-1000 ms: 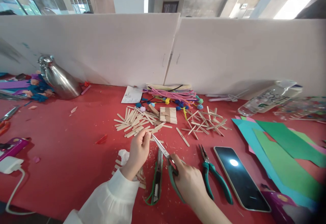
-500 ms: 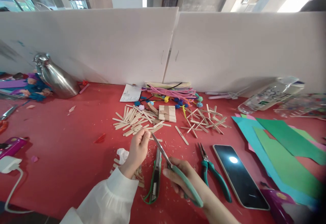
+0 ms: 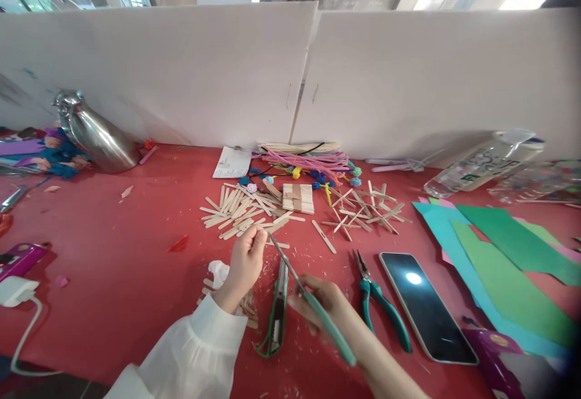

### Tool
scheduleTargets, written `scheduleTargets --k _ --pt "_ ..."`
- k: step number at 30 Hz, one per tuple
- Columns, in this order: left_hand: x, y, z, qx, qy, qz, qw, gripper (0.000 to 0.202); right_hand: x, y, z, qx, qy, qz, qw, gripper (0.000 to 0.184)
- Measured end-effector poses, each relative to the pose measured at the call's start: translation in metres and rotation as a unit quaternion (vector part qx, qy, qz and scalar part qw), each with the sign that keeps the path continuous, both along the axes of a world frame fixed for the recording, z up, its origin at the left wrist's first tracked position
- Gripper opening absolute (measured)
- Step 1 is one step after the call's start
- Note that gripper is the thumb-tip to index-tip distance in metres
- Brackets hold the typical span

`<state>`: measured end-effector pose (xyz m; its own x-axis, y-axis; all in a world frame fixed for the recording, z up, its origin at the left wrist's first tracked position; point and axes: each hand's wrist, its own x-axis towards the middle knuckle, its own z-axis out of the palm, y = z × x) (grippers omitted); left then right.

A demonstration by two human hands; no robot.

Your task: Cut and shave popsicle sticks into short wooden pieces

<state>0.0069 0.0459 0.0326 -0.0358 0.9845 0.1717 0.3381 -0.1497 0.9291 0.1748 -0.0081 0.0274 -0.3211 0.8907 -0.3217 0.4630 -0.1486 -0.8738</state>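
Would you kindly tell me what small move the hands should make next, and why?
Perhaps the right hand should ease the scissors slightly back from the left hand, because their tips sit right beside its closed pinch, where a slip might nick it.

Green-handled scissors [image 3: 318, 310] — metal blades edge-on, tip forward-left

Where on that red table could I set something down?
The widest bare patch of table lies between the metal jug, white adapter and left sleeve, with small scraps dotted in it. A smaller one sits between the crossed sticks and the phone. It's crowded around the right hand: scissors, cutter, pliers; coloured paper covers much of the right side.
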Motion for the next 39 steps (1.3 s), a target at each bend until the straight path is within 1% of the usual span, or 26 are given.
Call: scheduleTargets --k 1,2,3,4,6,7,10,12,16,19,22,26,29,33,36,39 --pt "0.000 0.000 0.000 -0.009 -0.017 -0.010 1.000 0.032 0.001 0.001 0.003 -0.067 0.071 0.014 0.995 0.037" --pt "0.000 0.000 -0.001 -0.016 -0.027 -0.018 0.999 0.033 0.003 0.002 0.005 -0.113 0.123 0.022 0.986 0.043" --pt "0.000 0.000 -0.001 -0.019 -0.031 -0.021 0.999 0.033 0.004 0.002 0.006 -0.140 0.150 0.022 0.978 0.047" --pt "0.000 -0.001 0.000 -0.018 -0.029 -0.022 0.999 0.033 0.004 0.003 0.006 -0.148 0.159 0.020 0.976 0.049" --pt "0.000 -0.001 0.001 -0.005 -0.011 -0.018 1.000 0.033 0.004 0.002 0.004 -0.130 0.138 0.010 0.982 0.049" --pt "0.000 -0.001 0.002 0.002 0.000 -0.016 1.000 0.033 0.004 0.002 0.002 -0.106 0.116 0.005 0.988 0.046" --pt "0.000 -0.001 0.004 0.013 0.029 -0.005 0.999 0.031 0.003 0.000 -0.003 -0.002 0.049 -0.002 0.999 0.040" --pt "0.001 -0.001 0.005 0.010 0.030 0.001 0.999 0.031 0.003 -0.001 -0.004 0.032 0.035 0.010 0.999 0.038" --pt "0.002 -0.002 0.007 -0.013 -0.004 0.000 1.000 0.033 0.003 -0.002 -0.003 0.019 0.062 0.036 0.997 0.043" --pt "0.002 -0.003 0.008 -0.008 -0.001 0.006 1.000 0.033 0.005 -0.001 -0.004 0.024 0.066 0.037 0.997 0.047" --pt "0.001 -0.002 0.010 0.008 0.015 0.024 1.000 0.032 0.007 0.001 -0.006 0.034 0.072 0.037 0.996 0.050" --pt "-0.005 0.001 0.010 0.010 0.008 0.059 0.998 0.030 0.010 0.002 -0.008 0.038 0.089 0.060 0.993 0.051" --pt "-0.006 0.001 0.010 0.011 -0.004 0.044 0.999 0.030 0.011 0.002 -0.008 0.034 0.099 0.071 0.992 0.054" --pt "-0.002 -0.002 0.012 0.021 -0.004 0.018 1.000 0.028 0.009 0.002 -0.008 0.040 0.089 0.055 0.994 0.057" --pt "-0.001 -0.002 0.013 0.019 -0.005 0.010 1.000 0.028 0.009 0.002 -0.008 0.045 0.082 0.048 0.994 0.055" --pt "-0.001 -0.001 0.013 0.017 -0.008 0.005 1.000 0.029 0.009 0.002 -0.009 0.042 0.091 0.056 0.993 0.053"
